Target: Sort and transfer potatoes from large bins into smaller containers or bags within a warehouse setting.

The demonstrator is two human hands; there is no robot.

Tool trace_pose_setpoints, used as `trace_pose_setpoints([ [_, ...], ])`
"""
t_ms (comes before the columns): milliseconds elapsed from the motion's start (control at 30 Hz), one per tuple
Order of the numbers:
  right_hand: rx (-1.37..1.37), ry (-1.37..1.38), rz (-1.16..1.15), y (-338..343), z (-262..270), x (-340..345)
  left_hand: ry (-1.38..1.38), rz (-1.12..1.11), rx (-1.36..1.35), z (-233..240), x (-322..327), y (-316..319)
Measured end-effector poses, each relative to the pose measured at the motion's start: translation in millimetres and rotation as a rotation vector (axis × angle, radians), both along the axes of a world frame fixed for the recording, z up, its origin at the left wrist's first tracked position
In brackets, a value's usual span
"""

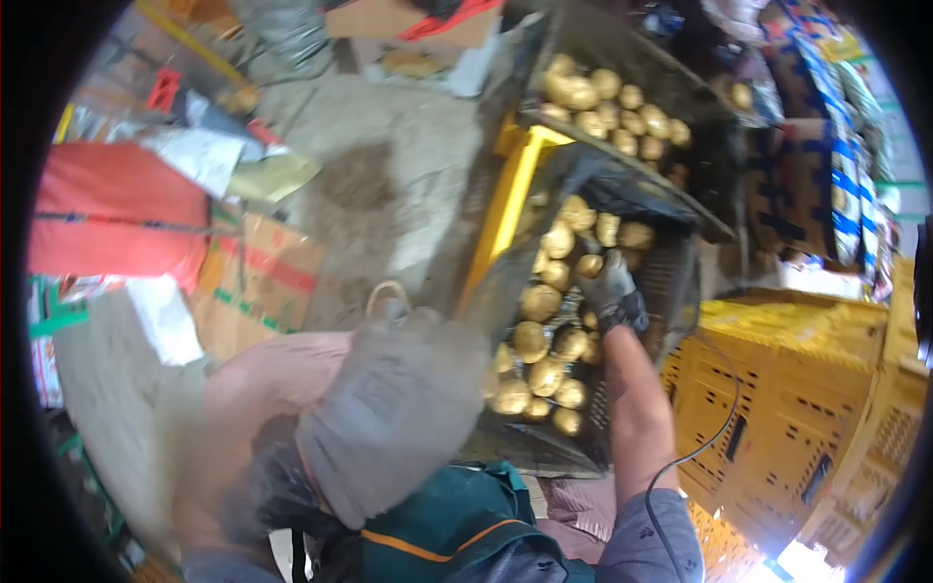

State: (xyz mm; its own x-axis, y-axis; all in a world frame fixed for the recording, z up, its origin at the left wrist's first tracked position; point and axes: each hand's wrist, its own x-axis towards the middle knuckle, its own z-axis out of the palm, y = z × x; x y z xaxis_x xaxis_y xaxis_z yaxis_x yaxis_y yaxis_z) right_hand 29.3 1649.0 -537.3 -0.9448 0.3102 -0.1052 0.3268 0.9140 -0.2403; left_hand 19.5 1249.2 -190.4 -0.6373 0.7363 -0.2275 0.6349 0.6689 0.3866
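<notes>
My right hand (611,291), in a grey work glove with a dark cuff, reaches down into a black crate (649,350) of yellow potatoes (539,302). One potato (589,264) lies right at its fingers; whether they grip it is unclear. Close to the camera, my left hand (397,408) is raised in a similar grey glove, large and blurred. Its fingertips and anything within them are hidden. Below it shows the green apron (444,503) with an orange trim line.
Behind stands another dark crate (707,116) holding potatoes (619,109). Yellow plastic crates (773,393) are stacked at right, with a thin cable (700,452) crossing before them. A pink sack (291,364) and cardboard (270,270) lie at left on the concrete floor (408,146).
</notes>
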Motion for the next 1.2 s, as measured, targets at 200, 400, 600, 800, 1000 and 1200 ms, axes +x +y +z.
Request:
trace_pose_setpoints([
  [200, -1.447, 0.318, -0.480, -48.1, 98.4, 83.8, -0.031, -0.030, 0.060, -4.1, -3.4, 4.4],
  [400, -1.692, 0.507, -0.153, -117.7, 189.5, 117.9, -0.309, 0.080, 0.281, -28.0, 9.8, 14.1],
  [600, -1.431, 0.603, 0.177, -169.0, 247.6, 119.0, -0.994, 0.276, 0.658, -46.7, 10.0, 29.5],
  [800, -1.110, 0.379, 0.113, -169.8, 267.1, 123.3, -0.485, 0.076, 0.744, -34.5, 13.2, 27.2],
  [1000, -1.206, 0.461, 0.095, -179.5, 245.5, 118.9, -0.305, 0.039, 0.719, -37.6, 11.8, 26.9],
  [1200, -0.944, 0.476, 0.186, -183.4, 227.1, 127.0, -0.385, 0.262, 0.683, -38.2, 10.0, 28.9],
])
